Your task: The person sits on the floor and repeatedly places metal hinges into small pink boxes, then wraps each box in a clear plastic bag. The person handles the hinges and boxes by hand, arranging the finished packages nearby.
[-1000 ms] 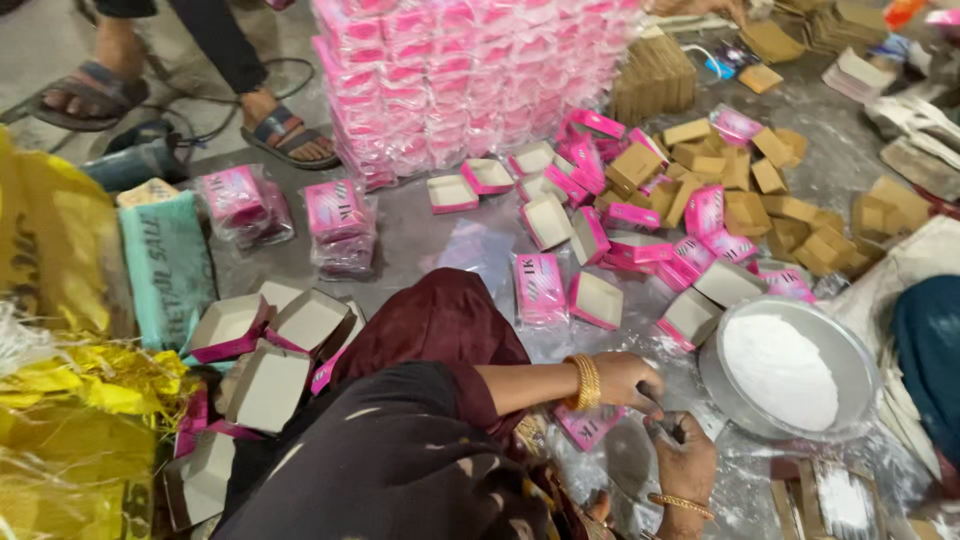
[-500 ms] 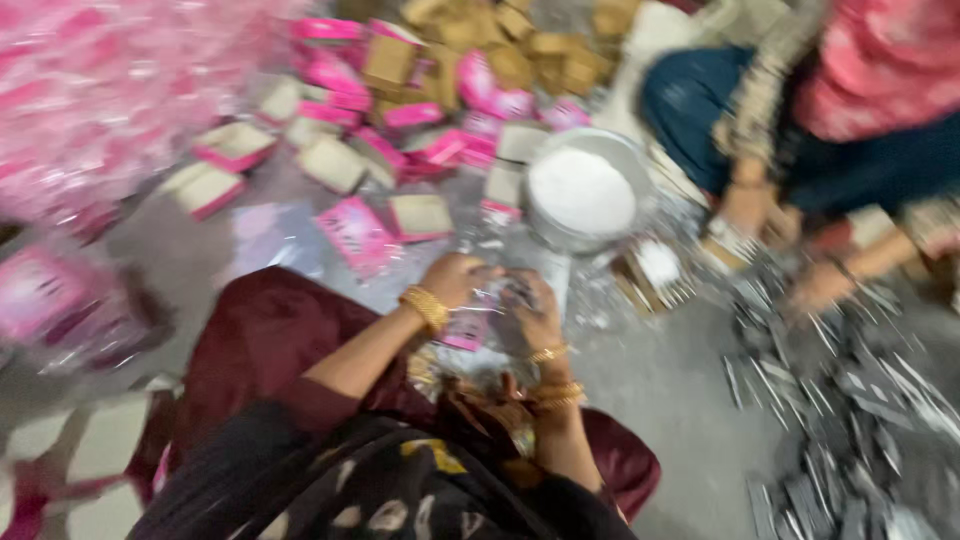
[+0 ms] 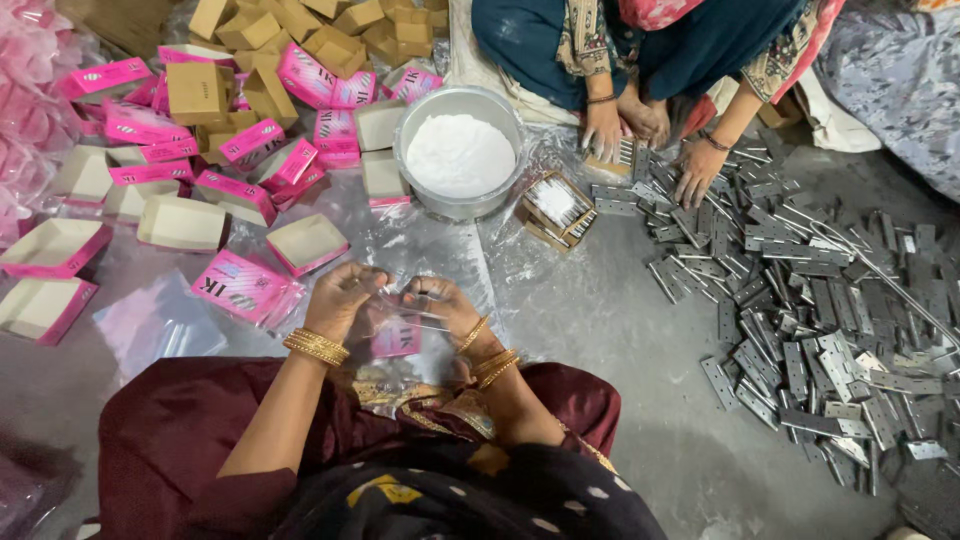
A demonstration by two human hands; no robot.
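Fingers crumpling clear bag; pink box half hidden

clear plastic bag, crumpled, held above pink box

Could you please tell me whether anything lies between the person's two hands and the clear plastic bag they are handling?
Nothing visible does: the left hand and right hand both already touch the clear plastic bag, pinching it from either side above a pink box.
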